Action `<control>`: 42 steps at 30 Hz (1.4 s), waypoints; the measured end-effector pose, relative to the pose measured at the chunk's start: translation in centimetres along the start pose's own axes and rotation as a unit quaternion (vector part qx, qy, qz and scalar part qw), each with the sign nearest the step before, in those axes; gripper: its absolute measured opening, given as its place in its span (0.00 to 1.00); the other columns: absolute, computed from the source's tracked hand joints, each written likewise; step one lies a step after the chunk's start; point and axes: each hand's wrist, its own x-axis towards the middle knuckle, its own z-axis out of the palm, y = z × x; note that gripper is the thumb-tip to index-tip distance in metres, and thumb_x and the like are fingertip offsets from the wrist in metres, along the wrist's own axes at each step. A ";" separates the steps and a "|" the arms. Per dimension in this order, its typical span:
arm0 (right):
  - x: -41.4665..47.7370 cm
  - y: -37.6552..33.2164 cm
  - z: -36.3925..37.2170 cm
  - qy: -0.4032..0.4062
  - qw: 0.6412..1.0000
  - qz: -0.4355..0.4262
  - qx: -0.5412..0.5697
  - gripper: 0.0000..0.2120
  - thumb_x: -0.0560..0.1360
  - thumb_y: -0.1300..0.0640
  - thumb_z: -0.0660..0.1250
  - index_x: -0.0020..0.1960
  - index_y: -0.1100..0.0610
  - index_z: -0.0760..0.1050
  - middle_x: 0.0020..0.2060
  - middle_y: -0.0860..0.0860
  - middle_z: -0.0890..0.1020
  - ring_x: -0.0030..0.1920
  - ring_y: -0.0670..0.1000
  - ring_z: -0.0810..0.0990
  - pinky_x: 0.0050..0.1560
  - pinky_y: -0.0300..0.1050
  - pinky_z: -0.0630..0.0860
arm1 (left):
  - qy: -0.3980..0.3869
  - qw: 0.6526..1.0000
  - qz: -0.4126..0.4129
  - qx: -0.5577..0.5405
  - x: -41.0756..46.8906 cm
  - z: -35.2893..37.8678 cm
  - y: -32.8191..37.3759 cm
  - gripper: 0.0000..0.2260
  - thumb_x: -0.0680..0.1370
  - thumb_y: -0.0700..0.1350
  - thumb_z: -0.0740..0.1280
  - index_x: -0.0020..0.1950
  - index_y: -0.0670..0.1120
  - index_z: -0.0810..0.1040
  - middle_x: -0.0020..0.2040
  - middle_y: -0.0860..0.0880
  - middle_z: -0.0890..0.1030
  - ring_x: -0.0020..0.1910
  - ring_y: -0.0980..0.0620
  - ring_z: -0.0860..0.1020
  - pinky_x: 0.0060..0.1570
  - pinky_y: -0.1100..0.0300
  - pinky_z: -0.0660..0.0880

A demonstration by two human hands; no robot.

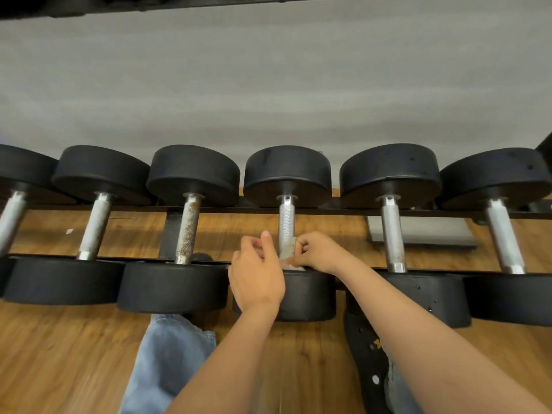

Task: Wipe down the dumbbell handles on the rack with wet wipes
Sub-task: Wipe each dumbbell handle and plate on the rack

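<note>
Wiping: the knurled steel handle [286, 219] of the fourth dumbbell from the left is the one being worked. A wet wipe [287, 253], stained grey-brown, is wrapped round its near end, just above the near rubber head [307, 294].
Handle axis: it runs straight away from the person, near head to far head, across the two rails of the rack [352, 209]. The bare knurling lies beyond the wipe, so a stroke would probably go away from the body along that line.
Right grip: the right grip [316, 252] comes in from the handle's right side, fingers and thumb curled, pinching the wipe against the steel.
Left grip: the left grip [257, 270] sits just beside the handle on its left, fingers curled in and thumb raised. The back of the hand hides the fingertips, so I cannot tell whether it pinches the wipe's other edge or holds nothing.
Nearer hand: both flank the same handle, but only the right plainly has the wipe.
Neighbours: the rust-flecked handle [187, 231] lies to the left and a smoother handle [392, 231] to the right. Which of them are done cannot be told.
Risk: the wipe looks soiled and may smear rather than clean.
Below: wood floor [59, 354], a jeans leg [173, 354] and a black perforated shoe [367, 351].
</note>
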 end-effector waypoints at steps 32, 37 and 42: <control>1.3 -1.0 -0.4 0.010 0.997 0.045 -0.062 0.22 0.75 0.38 0.65 0.40 0.57 0.77 0.35 0.54 0.79 0.34 0.48 0.74 0.39 0.43 0.71 | -0.016 1.000 0.003 0.000 -0.2 -0.4 0.7 0.11 0.79 0.55 0.62 0.39 0.53 0.72 0.35 0.54 0.76 0.42 0.52 0.76 0.46 0.50 0.76; 0.0 -0.6 -0.8 -0.095 0.989 0.053 -0.102 0.23 0.75 0.41 0.68 0.29 0.54 0.70 0.25 0.48 0.68 0.26 0.46 0.65 0.35 0.43 0.65 | -0.021 1.000 -0.003 -0.004 -0.4 -0.6 0.9 0.12 0.80 0.55 0.61 0.40 0.52 0.72 0.36 0.53 0.77 0.42 0.52 0.77 0.48 0.50 0.76; -1.3 -0.8 -1.2 -0.056 0.997 0.000 -0.058 0.16 0.76 0.48 0.69 0.40 0.62 0.79 0.30 0.52 0.74 0.30 0.48 0.70 0.36 0.43 0.68 | -0.018 1.000 -0.002 0.008 -0.5 -0.7 1.0 0.12 0.80 0.55 0.61 0.39 0.52 0.72 0.36 0.53 0.77 0.41 0.52 0.76 0.48 0.50 0.76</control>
